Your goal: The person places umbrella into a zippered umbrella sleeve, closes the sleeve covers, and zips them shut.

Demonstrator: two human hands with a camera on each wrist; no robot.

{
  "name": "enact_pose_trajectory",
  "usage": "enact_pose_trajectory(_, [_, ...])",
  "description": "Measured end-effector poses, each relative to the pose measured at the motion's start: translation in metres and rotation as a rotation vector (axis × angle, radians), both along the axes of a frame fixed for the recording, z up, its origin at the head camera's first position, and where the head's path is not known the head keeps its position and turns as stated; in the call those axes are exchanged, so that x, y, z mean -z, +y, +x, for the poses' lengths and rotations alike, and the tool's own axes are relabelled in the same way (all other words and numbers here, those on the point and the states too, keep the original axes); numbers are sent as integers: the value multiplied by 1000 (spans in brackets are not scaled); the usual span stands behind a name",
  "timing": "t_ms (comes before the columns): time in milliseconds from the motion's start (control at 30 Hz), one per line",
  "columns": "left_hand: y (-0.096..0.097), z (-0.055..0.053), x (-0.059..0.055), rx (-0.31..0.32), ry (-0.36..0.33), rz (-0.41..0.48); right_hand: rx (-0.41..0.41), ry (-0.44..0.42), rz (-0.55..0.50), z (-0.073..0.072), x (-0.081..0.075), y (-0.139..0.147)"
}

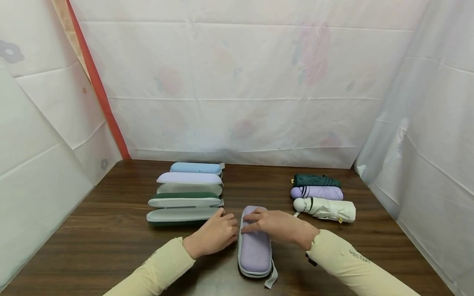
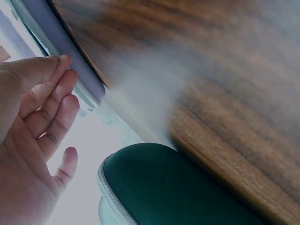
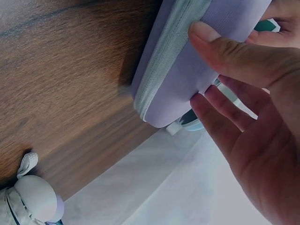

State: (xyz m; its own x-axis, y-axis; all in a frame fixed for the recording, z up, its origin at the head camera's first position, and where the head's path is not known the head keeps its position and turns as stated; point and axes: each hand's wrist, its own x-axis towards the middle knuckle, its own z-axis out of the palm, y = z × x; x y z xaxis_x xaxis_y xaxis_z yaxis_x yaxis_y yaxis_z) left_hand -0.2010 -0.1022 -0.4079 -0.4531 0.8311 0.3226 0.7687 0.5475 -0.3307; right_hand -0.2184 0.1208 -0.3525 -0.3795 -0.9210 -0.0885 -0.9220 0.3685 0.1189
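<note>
A lavender zip case (image 1: 255,250) lies lengthwise before me, its grey zipper edge all round and a strap loop (image 1: 272,277) at the near right corner. My right hand (image 1: 283,225) holds it from above near the far end. Fingers reach across the lid, and in the right wrist view the thumb (image 3: 206,33) presses by the zipper. My left hand (image 1: 216,233) is at the case's left side. Its thumb and forefinger tips pinch together at the zipper edge, as the left wrist view shows; the zipper pull itself is hidden.
Left of centre lie an unzipped dark green case (image 1: 181,196), an unzipped pale lavender one (image 1: 189,178) and a blue case (image 1: 196,167). At the right are a white folded umbrella (image 1: 329,209), a lilac one (image 1: 320,192) and a dark green one (image 1: 316,180). White sheets hang around the table.
</note>
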Motion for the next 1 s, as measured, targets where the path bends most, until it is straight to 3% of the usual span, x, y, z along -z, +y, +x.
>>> enact_pose_trajectory(1000, [-5,4,-3,-22,-17,-31,185,19,3,12,-4,-11])
